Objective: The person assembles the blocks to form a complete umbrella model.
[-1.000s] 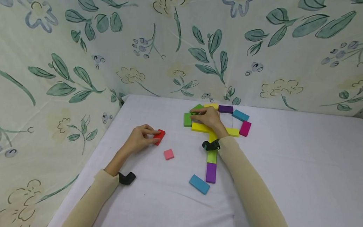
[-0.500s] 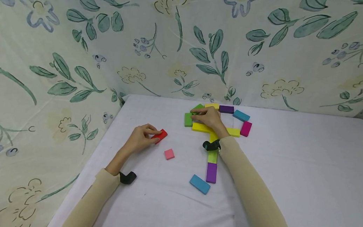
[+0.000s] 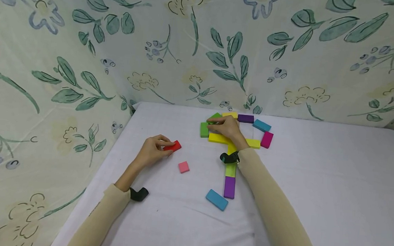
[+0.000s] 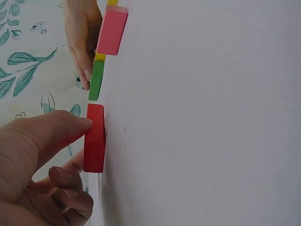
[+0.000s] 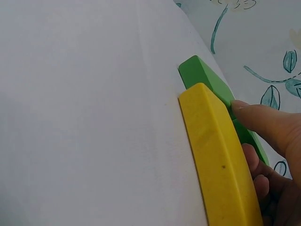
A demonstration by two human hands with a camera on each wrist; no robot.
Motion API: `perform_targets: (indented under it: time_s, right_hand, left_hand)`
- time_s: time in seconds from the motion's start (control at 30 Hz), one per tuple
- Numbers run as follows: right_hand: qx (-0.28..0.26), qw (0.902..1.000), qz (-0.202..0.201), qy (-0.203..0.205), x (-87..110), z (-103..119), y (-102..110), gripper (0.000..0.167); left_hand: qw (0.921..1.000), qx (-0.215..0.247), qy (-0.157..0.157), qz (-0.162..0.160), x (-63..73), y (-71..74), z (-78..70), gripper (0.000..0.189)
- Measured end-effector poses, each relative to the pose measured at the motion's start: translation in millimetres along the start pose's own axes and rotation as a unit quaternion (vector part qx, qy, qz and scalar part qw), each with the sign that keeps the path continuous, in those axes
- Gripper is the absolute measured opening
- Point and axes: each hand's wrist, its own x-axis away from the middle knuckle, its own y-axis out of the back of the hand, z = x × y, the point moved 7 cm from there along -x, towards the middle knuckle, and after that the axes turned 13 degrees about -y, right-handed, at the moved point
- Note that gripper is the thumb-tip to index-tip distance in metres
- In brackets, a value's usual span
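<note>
My left hand (image 3: 154, 149) pinches a red block (image 3: 173, 146) between thumb and fingers, low over the white cloth; the left wrist view shows the thumb against the side of the red block (image 4: 94, 138). At the top of a coloured block outline, my right hand (image 3: 226, 127) pinches the angled green block (image 3: 213, 117), partly hidden under the fingers. A second green block (image 3: 204, 130) stands right beside its thumb. In the right wrist view, the thumb lies where the green blocks (image 5: 202, 75) meet, behind a long yellow block (image 5: 214, 150).
The outline includes a dark purple block (image 3: 245, 118), a blue block (image 3: 262, 125) and a magenta block (image 3: 266, 139). Below run a lime block (image 3: 230, 170) and a purple block (image 3: 229, 187). A loose pink block (image 3: 183, 167) and another blue block (image 3: 217, 200) lie nearer.
The red block has turned clockwise in my left hand's fingers, from steeply slanted to flatter, and shifted slightly right. My right hand stays in place at the green blocks.
</note>
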Motion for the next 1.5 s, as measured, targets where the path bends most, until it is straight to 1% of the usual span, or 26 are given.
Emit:
perform_targets:
  time_s: [0.17, 0.33, 0.53, 0.67, 0.77, 0.87, 1.03, 1.17, 1.33, 1.43, 1.5]
  right_hand:
    - [0.002, 1.0000, 0.001, 0.000, 0.1, -0.6, -0.6, 0.032]
    - [-0.002, 1.0000, 0.001, -0.001, 0.1, -1.1, -0.1, 0.032]
    - [-0.004, 1.0000, 0.002, 0.005, 1.2, 0.0, -0.4, 0.032]
    - [-0.005, 1.0000, 0.001, 0.004, 1.5, 0.1, -0.6, 0.032]
    - [-0.005, 1.0000, 0.001, 0.001, 1.6, -0.4, -0.9, 0.031]
    - [-0.003, 1.0000, 0.001, -0.003, 1.6, -1.2, -1.5, 0.031]
    - [-0.004, 1.0000, 0.005, -0.002, 1.0, -1.1, -3.0, 0.031]
    - [-0.006, 1.0000, 0.006, 0.000, 0.9, -0.5, -2.8, 0.031]
    - [-0.005, 1.0000, 0.004, 0.003, 2.0, -0.2, -1.4, 0.031]
    - [-0.005, 1.0000, 0.005, 0.005, 2.3, -0.3, -1.0, 0.031]
    - [-0.008, 0.9999, 0.006, 0.008, 2.8, -0.3, -0.5, 0.031]
  left_hand:
    - [1.0000, -0.003, -0.005, 0.001, 0.0, -0.8, -0.3, 0.027]
    - [0.9999, -0.003, -0.016, 0.000, -0.3, -0.5, -1.6, 0.027]
    - [0.9999, -0.002, -0.016, -0.002, 0.3, 0.5, -1.2, 0.027]
    - [0.9998, -0.005, -0.018, -0.009, 0.9, 1.4, -1.8, 0.027]
    - [0.9995, -0.002, -0.027, -0.014, 1.1, 1.7, -3.5, 0.027]
    - [0.9988, 0.009, -0.048, -0.010, 1.4, 0.5, -8.3, 0.027]
    - [0.9946, 0.050, -0.089, 0.017, 4.8, -5.2, -26.2, 0.027]
    - [0.9907, 0.069, -0.109, 0.043, 7.2, -11.8, -44.4, 0.027]
    - [0.9831, 0.072, -0.140, 0.094, 11.5, -22.2, -71.0, 0.029]
    - [0.9760, 0.067, -0.161, 0.131, 14.8, -31.2, -86.5, 0.029]
    - [0.9707, 0.055, -0.174, 0.157, 16.6, -38.9, -94.2, 0.028]
